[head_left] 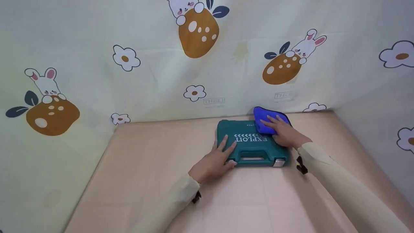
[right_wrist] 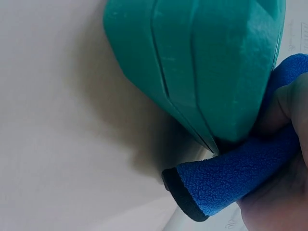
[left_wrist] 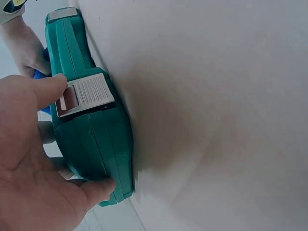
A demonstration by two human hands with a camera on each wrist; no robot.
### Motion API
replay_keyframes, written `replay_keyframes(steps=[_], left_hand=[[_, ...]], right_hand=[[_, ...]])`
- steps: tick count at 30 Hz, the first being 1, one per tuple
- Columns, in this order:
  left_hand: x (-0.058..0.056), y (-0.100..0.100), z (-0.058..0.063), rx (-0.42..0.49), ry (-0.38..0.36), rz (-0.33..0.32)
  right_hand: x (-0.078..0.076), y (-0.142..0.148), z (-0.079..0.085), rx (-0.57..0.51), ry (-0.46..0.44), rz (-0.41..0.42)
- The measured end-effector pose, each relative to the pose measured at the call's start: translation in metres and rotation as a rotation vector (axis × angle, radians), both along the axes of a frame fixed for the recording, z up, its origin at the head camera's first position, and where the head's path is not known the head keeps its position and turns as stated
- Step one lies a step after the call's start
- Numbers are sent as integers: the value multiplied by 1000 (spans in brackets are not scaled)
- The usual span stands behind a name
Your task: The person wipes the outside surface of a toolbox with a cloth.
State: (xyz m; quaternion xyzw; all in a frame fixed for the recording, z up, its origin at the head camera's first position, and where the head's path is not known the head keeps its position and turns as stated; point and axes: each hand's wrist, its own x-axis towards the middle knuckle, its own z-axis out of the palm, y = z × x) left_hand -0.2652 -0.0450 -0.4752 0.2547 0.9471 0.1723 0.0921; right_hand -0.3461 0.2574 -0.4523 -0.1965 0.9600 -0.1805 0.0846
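A teal plastic tool case (head_left: 250, 145) lies flat and closed on the pinkish table (head_left: 155, 181), handle toward me. My left hand (head_left: 220, 153) rests on its left end, fingers straight on the lid. In the left wrist view its thumb (left_wrist: 48, 89) touches the left silver latch (left_wrist: 86, 94) of the case (left_wrist: 91, 139). My right hand (head_left: 281, 131) presses a blue cloth (head_left: 263, 121) flat onto the case's far right corner, fingers spread. The right wrist view shows the cloth (right_wrist: 226, 187) folded over the edge of the case (right_wrist: 207, 62).
A cream curtain with rabbits and flowers (head_left: 194, 64) walls the table at the back and both sides. The case's right silver latch (head_left: 278, 162) faces me. Bare tabletop stretches left of the case and in front of it.
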Motion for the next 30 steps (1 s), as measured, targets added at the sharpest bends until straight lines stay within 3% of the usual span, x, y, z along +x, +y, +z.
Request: replay_keyframes(steps=[18, 30], left_hand=[[2, -1, 1, -6, -1, -2], [1, 0, 1, -9, 29, -21]], right_hand=[[15, -5, -6, 74, 136, 22], [17, -3, -9, 88, 167, 53]])
